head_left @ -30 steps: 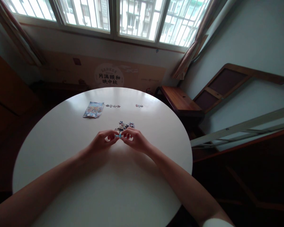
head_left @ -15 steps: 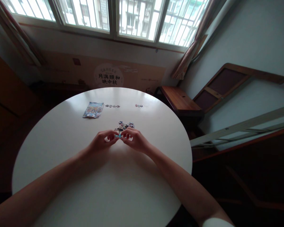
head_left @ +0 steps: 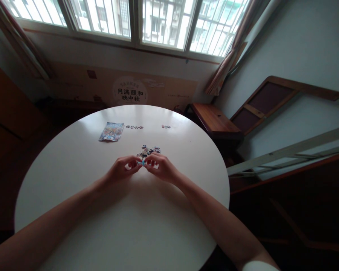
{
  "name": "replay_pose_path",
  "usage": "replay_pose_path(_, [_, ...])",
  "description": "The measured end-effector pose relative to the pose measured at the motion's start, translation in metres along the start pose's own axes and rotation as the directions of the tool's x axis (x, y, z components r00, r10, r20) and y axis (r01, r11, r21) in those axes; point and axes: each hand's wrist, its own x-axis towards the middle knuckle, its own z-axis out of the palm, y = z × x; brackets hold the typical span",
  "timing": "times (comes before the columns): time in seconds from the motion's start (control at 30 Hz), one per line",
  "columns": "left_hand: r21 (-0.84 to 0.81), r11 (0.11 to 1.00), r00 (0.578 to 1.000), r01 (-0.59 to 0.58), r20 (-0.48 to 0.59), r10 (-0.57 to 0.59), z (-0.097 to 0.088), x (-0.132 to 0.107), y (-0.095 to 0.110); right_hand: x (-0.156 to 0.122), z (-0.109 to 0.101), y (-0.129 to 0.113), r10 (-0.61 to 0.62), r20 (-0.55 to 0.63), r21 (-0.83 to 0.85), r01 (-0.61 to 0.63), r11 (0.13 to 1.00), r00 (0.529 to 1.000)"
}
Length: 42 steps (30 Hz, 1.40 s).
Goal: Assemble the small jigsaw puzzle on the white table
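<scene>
Over the middle of the white round table, my two hands meet fingertip to fingertip. My left hand pinches the left side of a small light-blue jigsaw puzzle piece. My right hand pinches it from the right. Whether it is one piece or two joined is too small to tell. Just beyond my fingers lies a loose pile of puzzle pieces, mixed dark, white and blue, partly hidden by my hands.
A colourful printed bag lies flat at the back left. Beside it runs a short row of puzzle pieces, with another small group of pieces further right. A wooden bench stands past the table's right back edge.
</scene>
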Motion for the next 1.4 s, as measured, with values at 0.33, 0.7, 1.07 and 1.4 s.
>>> replay_pose_path(0.33, [0.015, 1.000, 1.000, -0.007, -0.008, 0.007, 0.0006, -0.0018, -0.0036, -0.0001, 0.0008, 0.0009, -0.001, -0.014, 0.007, 0.001, 1.000, 1.000])
replay_pose_path(0.7, [0.009, 1.000, 1.000, -0.006, -0.002, 0.006, -0.0004, -0.0001, -0.0001, -0.0005, -0.0004, -0.0004, -0.004, -0.013, -0.001, 0.004, 1.000, 1.000])
replay_pose_path(1.07, [0.002, 1.000, 1.000, -0.016, -0.004, 0.016, -0.0002, 0.0001, 0.0003, 0.0001, -0.0002, -0.0004, 0.000, -0.007, -0.005, 0.000, 1.000, 1.000])
replay_pose_path(1.4, [-0.001, 1.000, 1.000, 0.000, -0.008, 0.000, 0.0003, 0.0005, 0.0009, 0.0001, 0.0003, 0.0010, 0.002, -0.003, -0.010, -0.002, 1.000, 1.000])
